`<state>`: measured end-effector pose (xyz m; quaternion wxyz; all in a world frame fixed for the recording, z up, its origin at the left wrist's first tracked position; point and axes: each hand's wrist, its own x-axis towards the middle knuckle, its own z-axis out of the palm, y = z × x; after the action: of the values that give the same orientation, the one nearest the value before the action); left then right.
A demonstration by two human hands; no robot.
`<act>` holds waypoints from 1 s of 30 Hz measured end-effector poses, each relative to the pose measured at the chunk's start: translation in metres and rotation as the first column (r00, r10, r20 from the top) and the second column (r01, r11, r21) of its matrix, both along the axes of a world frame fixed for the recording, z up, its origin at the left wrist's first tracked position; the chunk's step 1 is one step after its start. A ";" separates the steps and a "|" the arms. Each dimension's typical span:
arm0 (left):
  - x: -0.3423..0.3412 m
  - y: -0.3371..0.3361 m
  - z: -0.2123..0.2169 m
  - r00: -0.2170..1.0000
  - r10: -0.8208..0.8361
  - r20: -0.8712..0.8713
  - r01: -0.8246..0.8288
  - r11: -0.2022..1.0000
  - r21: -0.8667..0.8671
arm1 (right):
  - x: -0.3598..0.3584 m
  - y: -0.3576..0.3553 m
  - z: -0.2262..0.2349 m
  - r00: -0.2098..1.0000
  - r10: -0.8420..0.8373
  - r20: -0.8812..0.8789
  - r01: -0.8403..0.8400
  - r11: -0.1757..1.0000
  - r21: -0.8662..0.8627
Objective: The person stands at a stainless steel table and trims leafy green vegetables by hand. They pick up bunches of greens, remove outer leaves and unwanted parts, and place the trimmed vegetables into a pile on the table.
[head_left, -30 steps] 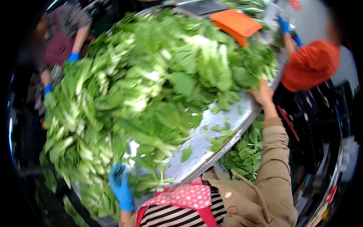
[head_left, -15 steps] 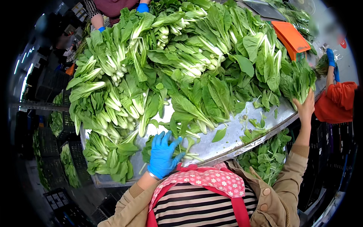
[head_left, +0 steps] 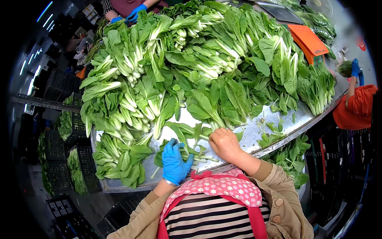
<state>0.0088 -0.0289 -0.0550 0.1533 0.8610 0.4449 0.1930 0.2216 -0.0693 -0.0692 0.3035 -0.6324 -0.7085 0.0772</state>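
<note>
My left hand (head_left: pixel 174 162), in a blue glove, presses down on a small bunch of green leafy stalks (head_left: pixel 190 148) at the near edge of the metal table (head_left: pixel 274 119). Bare, my right hand (head_left: pixel 225 143) closes over the right end of the same bunch, fingers curled around the stalks. A big heap of leafy greens with white stems (head_left: pixel 191 67) covers most of the table beyond both hands.
An orange lid (head_left: pixel 309 40) lies at the far right of the heap. A person in an orange top with blue gloves (head_left: pixel 355 104) works at the right. Another person's blue-gloved hands (head_left: pixel 133 14) reach in from the far side. Black crates with greens (head_left: pixel 71 159) stand at the left.
My right hand has come in from the table's right edge to the stalks in front of me. My left hand has moved right onto the same bunch.
</note>
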 end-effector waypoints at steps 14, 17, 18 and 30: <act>0.003 0.027 0.043 0.707 0.385 0.594 0.009 0.834 -0.552 | -0.005 -0.003 0.030 -0.059 -0.209 -0.976 0.104 0.971 -0.215; 0.032 0.021 0.063 0.680 0.492 0.544 0.341 0.444 -0.828 | -0.016 -0.007 0.029 -0.127 -0.213 -0.969 -0.128 0.972 -0.197; 0.036 0.018 0.061 0.634 0.550 0.543 0.399 0.368 -0.840 | -0.018 -0.009 0.035 -0.073 -0.227 -0.971 -0.244 0.948 -0.204; 0.028 0.023 0.024 0.348 0.831 0.434 0.714 0.065 -0.697 | 0.028 -0.006 0.020 0.932 -0.338 -0.131 0.310 0.930 -0.196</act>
<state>0.0368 -0.0057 -0.0305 0.8967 0.1526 0.3034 0.2840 0.2499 -0.0753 -0.0494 0.3131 -0.7563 -0.5576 0.1380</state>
